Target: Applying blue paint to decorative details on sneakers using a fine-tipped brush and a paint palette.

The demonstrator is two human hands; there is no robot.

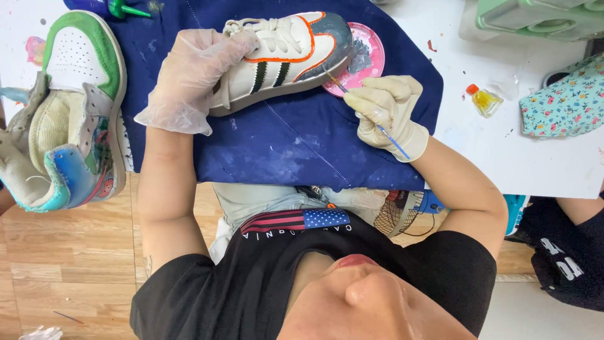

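While the left hand [195,75], in a clear glove, wraps its fingers over the laced top of a white sneaker [283,56], the shoe lies on its side on a dark blue cloth [283,145] spread over the white table [503,145]. Its sole faces the person, its dark side stripes and orange trim face up, and its grey-blue painted toe reaches over a pink dish [368,63] smeared with grey paint. The right hand [387,113], in a cream glove, has its fingers pressed together around a thin brush [377,126] with a blue handle; the brush tip sits near the toe's lower edge, just at the dish rim. At the left edge of the table a second shoe [69,113], a high-top painted green, blue and other colours, rests partly on the cloth's edge. A green-capped bottle [126,9] lies at the top, beside that shoe. To the right, well apart from the hands, a small yellow bottle [483,101] with an orange cap lies on the table, near a flowered fabric [566,101] and a pale green tray [541,16].
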